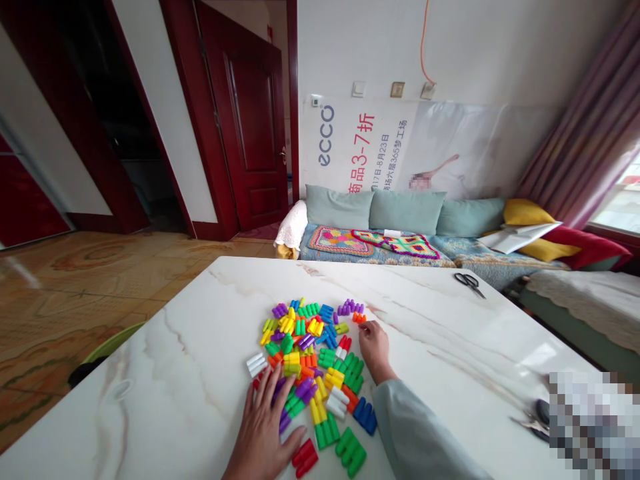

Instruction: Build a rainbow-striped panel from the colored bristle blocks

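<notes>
A pile of colourful plastic building blocks [307, 360], each like joined round-ended tubes, lies spread on the white marble-patterned table [190, 393]. My left hand [263, 420] rests palm down over the near left side of the pile, its fingers spread and covering some blocks. A red block [305, 459] lies just beside its thumb. At the far right of the pile, my right hand [374, 347] is curled, its fingertips at a small orange block [359, 318]. Purple blocks [351, 307] sit just beyond it. A white block [257, 364] lies at the pile's left edge.
Black-handled scissors [469, 283] lie near the table's far right corner. A second pair of scissors [535, 421] is at the right, beside a blurred-out area. Beyond the table stands a sofa with green cushions [407, 212]. A green-rimmed container [117, 340] shows below the left edge.
</notes>
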A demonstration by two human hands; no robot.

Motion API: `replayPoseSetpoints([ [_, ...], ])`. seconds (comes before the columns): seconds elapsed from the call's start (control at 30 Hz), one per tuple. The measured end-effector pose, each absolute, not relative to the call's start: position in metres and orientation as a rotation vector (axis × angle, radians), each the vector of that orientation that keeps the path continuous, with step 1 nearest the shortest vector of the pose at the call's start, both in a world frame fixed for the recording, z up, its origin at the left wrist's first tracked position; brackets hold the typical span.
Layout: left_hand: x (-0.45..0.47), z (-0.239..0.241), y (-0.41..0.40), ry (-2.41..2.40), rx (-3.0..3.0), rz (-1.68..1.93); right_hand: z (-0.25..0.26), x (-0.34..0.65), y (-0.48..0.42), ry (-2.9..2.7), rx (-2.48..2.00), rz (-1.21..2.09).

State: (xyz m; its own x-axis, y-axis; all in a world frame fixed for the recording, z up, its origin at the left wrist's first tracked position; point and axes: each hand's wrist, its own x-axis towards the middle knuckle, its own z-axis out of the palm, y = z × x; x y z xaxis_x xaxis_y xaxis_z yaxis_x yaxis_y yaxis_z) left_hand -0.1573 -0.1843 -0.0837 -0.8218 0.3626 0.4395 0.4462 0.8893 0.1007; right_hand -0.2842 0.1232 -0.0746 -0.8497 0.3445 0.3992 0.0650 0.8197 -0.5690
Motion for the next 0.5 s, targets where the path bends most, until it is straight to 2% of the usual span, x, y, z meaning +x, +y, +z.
replayPoseSetpoints([
  [0.5,-0.1551,-0.0776,-0.1831,-2.631,-0.601,-0.296,-0.0645,-0.284,0.1136,-2.72,-0.151,0.485],
])
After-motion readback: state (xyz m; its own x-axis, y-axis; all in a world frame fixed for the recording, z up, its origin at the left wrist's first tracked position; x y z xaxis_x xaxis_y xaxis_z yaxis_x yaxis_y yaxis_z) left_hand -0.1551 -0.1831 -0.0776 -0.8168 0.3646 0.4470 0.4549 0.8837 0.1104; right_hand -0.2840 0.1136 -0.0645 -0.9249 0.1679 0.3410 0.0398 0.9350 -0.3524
